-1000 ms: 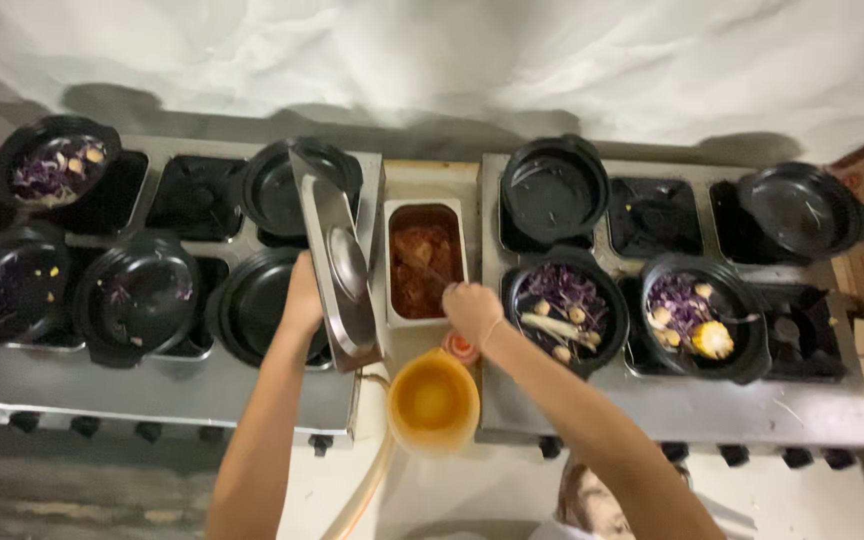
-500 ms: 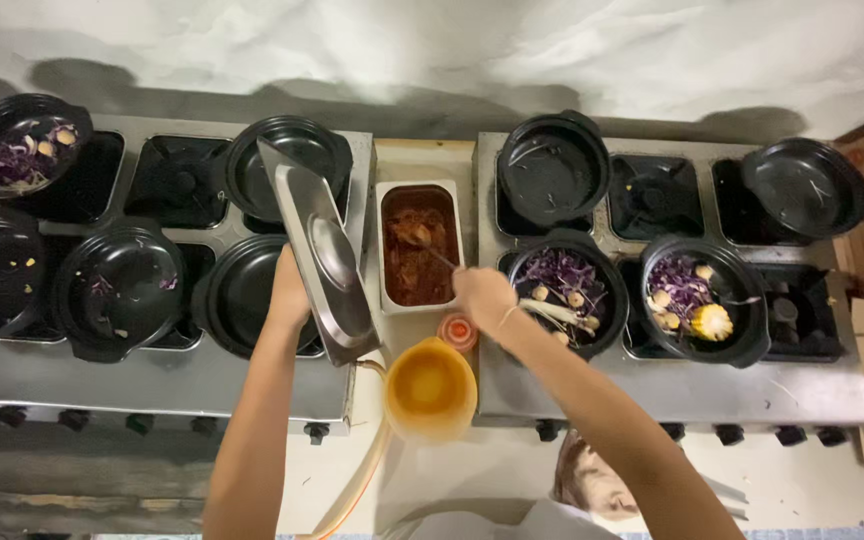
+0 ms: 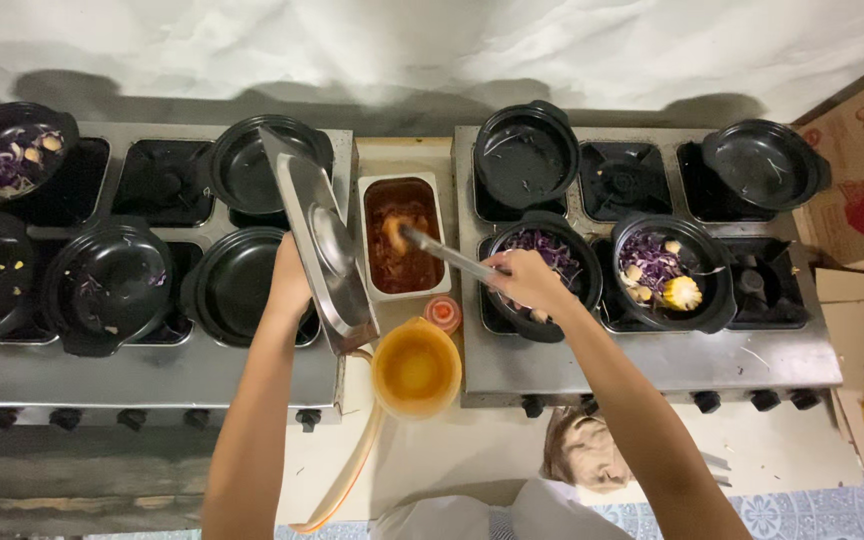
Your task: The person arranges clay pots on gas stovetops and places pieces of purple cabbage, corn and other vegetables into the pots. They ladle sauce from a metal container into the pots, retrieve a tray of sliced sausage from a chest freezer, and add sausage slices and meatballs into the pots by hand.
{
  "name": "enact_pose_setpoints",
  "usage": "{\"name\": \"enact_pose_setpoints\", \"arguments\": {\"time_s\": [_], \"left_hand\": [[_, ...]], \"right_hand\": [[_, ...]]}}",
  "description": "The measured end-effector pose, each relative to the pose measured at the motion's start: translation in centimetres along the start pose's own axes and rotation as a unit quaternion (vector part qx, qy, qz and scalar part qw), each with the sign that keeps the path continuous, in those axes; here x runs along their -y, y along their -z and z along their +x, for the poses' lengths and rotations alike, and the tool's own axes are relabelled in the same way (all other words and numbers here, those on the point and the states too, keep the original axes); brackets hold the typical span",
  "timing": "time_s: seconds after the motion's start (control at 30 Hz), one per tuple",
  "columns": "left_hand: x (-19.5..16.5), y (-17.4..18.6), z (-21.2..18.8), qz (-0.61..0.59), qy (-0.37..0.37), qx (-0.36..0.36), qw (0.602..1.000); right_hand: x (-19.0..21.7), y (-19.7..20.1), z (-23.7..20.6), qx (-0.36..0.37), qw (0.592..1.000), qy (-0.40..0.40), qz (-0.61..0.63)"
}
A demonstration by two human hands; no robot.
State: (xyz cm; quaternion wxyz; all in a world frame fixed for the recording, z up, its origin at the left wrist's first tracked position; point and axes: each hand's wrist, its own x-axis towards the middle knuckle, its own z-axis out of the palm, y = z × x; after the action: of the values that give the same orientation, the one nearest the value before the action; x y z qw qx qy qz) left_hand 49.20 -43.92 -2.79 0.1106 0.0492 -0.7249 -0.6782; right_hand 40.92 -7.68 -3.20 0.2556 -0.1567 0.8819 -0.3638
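now the left hand (image 3: pixel 290 285) grips a steel lid (image 3: pixel 320 240), tilted up at centre frame, while the right hand (image 3: pixel 527 280) closes round a spoon (image 3: pixel 442 252) dipping into the sauce tray (image 3: pixel 402 237) just beside it.

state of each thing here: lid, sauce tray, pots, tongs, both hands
steel lid: lifted off, tilted, held by left hand
sauce tray: uncovered, holding red sauce
tongs: in right hand, tip in the tray
orange jug: upright, open
right pot: filled with cabbage and corn
back-right pot: empty
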Motion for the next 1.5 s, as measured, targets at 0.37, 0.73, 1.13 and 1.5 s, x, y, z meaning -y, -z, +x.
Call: {"name": "enact_pose_setpoints", "arguments": {"time_s": [0.37,0.73,1.13,1.5], "left_hand": [[-0.1,1.3,-0.7,-0.020,-0.015,-0.007,1.000],[2.1,1.4,0.8,0.056,0.001,-0.044,0.997],[0.9,0.7,-0.1,0.050,0.019,-0.038,0.998],[-2.1,-3.5,-1.2,0.158,-0.005,0.012,0.987]], "right_hand": [[1.9,-4.5,5.9,-0.124,0.876,0.178,-0.431],[3.1,-8.2,7.0,0.046,0.906,0.061,-0.416],[2.9,-6.0,3.0,-0.029,0.955,0.027,-0.292],[-3.7,10.0,-19.3,-0.158,0.985,-0.050,-0.053]]}}
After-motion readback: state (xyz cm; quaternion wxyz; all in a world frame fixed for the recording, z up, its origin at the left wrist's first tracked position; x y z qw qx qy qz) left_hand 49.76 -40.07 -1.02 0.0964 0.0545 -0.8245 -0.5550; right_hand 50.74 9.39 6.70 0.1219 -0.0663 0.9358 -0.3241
